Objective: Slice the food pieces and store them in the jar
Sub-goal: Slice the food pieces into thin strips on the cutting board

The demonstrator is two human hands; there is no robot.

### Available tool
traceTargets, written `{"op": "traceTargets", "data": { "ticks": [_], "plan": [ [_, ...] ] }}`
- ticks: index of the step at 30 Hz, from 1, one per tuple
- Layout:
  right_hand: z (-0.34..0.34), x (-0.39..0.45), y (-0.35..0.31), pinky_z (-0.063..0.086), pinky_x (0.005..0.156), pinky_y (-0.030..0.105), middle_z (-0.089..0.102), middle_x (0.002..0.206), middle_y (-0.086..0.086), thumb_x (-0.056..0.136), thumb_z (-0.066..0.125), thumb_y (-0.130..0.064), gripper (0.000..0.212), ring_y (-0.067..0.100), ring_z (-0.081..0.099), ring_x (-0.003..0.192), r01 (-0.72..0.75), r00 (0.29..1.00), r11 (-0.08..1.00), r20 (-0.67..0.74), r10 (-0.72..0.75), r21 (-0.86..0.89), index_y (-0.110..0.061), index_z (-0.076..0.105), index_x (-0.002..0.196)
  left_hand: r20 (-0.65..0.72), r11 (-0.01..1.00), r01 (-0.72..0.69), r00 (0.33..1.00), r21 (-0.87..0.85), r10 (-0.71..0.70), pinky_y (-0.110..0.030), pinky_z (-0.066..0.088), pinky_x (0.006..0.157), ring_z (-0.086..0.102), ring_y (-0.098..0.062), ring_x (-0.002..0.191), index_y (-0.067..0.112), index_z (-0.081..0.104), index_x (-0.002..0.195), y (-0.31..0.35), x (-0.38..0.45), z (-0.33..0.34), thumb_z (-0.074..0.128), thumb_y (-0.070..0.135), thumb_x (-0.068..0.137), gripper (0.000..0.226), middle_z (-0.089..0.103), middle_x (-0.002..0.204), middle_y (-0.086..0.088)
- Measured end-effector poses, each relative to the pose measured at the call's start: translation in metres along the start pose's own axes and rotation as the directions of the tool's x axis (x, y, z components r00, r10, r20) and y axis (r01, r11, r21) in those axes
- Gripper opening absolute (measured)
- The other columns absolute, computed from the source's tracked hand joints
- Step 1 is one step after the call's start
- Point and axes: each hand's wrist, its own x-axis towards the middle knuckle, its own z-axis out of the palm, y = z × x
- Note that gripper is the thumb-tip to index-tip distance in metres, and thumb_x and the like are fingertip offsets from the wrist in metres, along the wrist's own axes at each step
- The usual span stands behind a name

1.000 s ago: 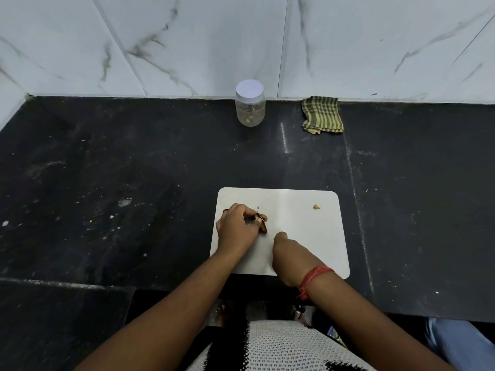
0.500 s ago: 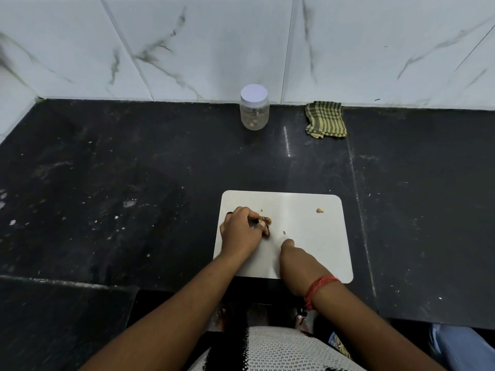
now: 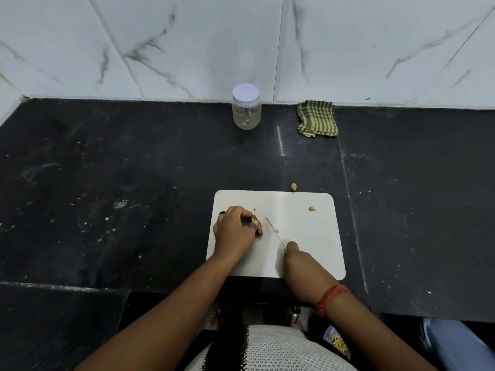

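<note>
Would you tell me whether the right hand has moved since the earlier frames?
Yes. The right hand with the knife has drawn back rightward across the cutting board, away from the food piece.

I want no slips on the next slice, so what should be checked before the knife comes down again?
1. Left hand pinning the brown food piece on the white cutting board: ok.
2. Right hand gripping the thin knife: ok.
3. Blade clear of the left fingers: ok, a gap shows.
4. Cut bits all on the board: not ok, one small tan piece lies on the black counter.
5. Clear plastic jar open for storing: not ok, white lid on.
</note>
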Motion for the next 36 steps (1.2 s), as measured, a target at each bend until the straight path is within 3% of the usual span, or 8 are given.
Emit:
{"op": "traceTargets", "data": {
  "ticks": [5, 8, 12, 16, 21, 28, 32, 36],
  "plan": [
    [-0.035, 0.022, 0.021, 0.039, 0.066, 0.031, 0.058, 0.09, 0.011, 0.095, 0.034, -0.004, 0.015, 0.026, 0.051, 0.076, -0.094, 0.983, 0.974, -0.138, 0.124, 0.208, -0.005, 0.042, 0.107, -0.006, 1.0, -0.004, 1.0, -0.028, 0.003, -0.043, 0.041, 0.103, 0.054, -0.013, 0.11, 0.027, 0.062, 0.093, 0.001, -0.003, 0.0, 0.069, 0.02, 0.087, 0.011, 0.061, 0.1, 0.019],
    [-0.064, 0.056, 0.033, 0.033, 0.058, 0.028, 0.051, 0.078, 0.005, 0.096, 0.035, -0.005, 0.007, 0.028, 0.048, 0.076, -0.136, 0.942, 0.939, -0.254, 0.221, 0.314, -0.006, 0.041, 0.096, -0.015, 1.0, -0.018, 1.0, -0.019, 0.018, -0.044, 0.042, 0.101, 0.055, -0.013, 0.108, 0.027, 0.063, 0.093, 0.002, -0.004, 0.0, 0.069, 0.019, 0.086, 0.012, 0.058, 0.095, 0.021],
    [-0.085, 0.102, 0.038, 0.044, 0.071, 0.038, 0.061, 0.099, 0.025, 0.098, 0.044, -0.02, 0.013, 0.043, 0.057, 0.089, -0.142, 0.895, 0.935, -0.36, 0.261, 0.324, -0.007, 0.04, 0.098, -0.039, 0.998, -0.053, 0.998, -0.016, 0.052, -0.045, 0.042, 0.101, 0.056, -0.012, 0.105, 0.03, 0.062, 0.089, 0.002, -0.006, 0.002, 0.07, 0.021, 0.085, 0.013, 0.058, 0.093, 0.023],
    [-0.091, 0.13, 0.034, 0.047, 0.076, 0.042, 0.061, 0.109, 0.026, 0.096, 0.049, -0.029, 0.027, 0.043, 0.059, 0.097, -0.17, 0.914, 0.966, -0.335, 0.228, 0.194, -0.006, 0.043, 0.109, -0.046, 0.997, -0.077, 0.996, -0.027, 0.076, -0.047, 0.042, 0.1, 0.057, -0.013, 0.105, 0.032, 0.06, 0.087, -0.002, -0.006, 0.003, 0.069, 0.021, 0.087, 0.014, 0.062, 0.097, 0.019],
    [-0.088, 0.143, 0.032, 0.038, 0.065, 0.036, 0.063, 0.1, 0.023, 0.095, 0.041, -0.02, 0.017, 0.034, 0.05, 0.076, -0.143, 0.923, 0.986, -0.346, 0.165, 0.088, -0.009, 0.042, 0.109, -0.044, 0.995, -0.083, 0.996, -0.06, 0.08, -0.047, 0.045, 0.097, 0.058, -0.01, 0.102, 0.032, 0.059, 0.083, -0.002, -0.005, 0.003, 0.068, 0.019, 0.085, 0.016, 0.065, 0.094, 0.018],
    [-0.064, 0.112, 0.004, 0.038, 0.064, 0.031, 0.061, 0.085, 0.01, 0.093, 0.053, -0.033, 0.02, 0.027, 0.055, 0.075, 0.015, 0.97, 0.992, -0.244, 0.017, 0.129, -0.013, 0.049, 0.09, -0.044, 0.997, -0.081, 0.996, -0.01, 0.08, -0.049, 0.044, 0.098, 0.057, -0.011, 0.102, 0.039, 0.056, 0.085, -0.002, -0.004, 0.0, 0.069, 0.019, 0.086, 0.024, 0.06, 0.096, 0.022],
    [-0.036, 0.097, 0.003, 0.05, 0.069, 0.038, 0.065, 0.087, 0.009, 0.09, 0.056, -0.035, 0.024, 0.027, 0.06, 0.078, 0.004, 0.985, 0.983, -0.173, 0.028, 0.185, -0.013, 0.049, 0.091, -0.035, 0.996, -0.083, 0.996, 0.022, 0.083, -0.047, 0.042, 0.099, 0.055, -0.01, 0.104, 0.036, 0.061, 0.092, -0.002, -0.002, 0.001, 0.067, 0.022, 0.087, 0.016, 0.062, 0.103, 0.019],
    [-0.033, 0.085, 0.008, 0.051, 0.071, 0.035, 0.063, 0.085, 0.004, 0.088, 0.062, -0.03, 0.019, 0.024, 0.06, 0.079, -0.011, 0.969, 0.965, -0.235, 0.074, 0.26, -0.015, 0.051, 0.092, -0.028, 0.996, -0.088, 0.996, 0.019, 0.088, -0.047, 0.041, 0.1, 0.055, -0.009, 0.105, 0.037, 0.06, 0.092, -0.003, -0.003, 0.001, 0.067, 0.023, 0.089, 0.016, 0.061, 0.103, 0.019]
  ]
}}
